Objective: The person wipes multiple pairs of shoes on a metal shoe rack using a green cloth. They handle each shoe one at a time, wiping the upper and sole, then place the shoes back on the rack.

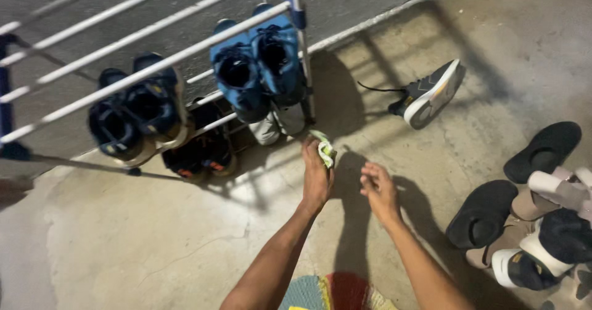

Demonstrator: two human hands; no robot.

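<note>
Green-white cloth (324,149) pinched in left hand (316,177), twelve o'clock; right hand (379,193) fingers loosely spread, empty. Slack pinch could drop cloth onto concrete floor (154,242).

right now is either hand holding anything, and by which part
The left hand pinches a small crumpled yellow-green cloth at its lower end between the fingertips; the right hand holds nothing.

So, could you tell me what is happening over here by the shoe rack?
A person is reaching both hands down toward the concrete floor in front of a metal shoe rack. The left hand holds a small green and white cloth; the right hand is empty, fingers loosely curled. Two pairs of blue shoes sit on the rack. A grey sneaker lies on its side nearby, and black slippers lie to the right.
</note>
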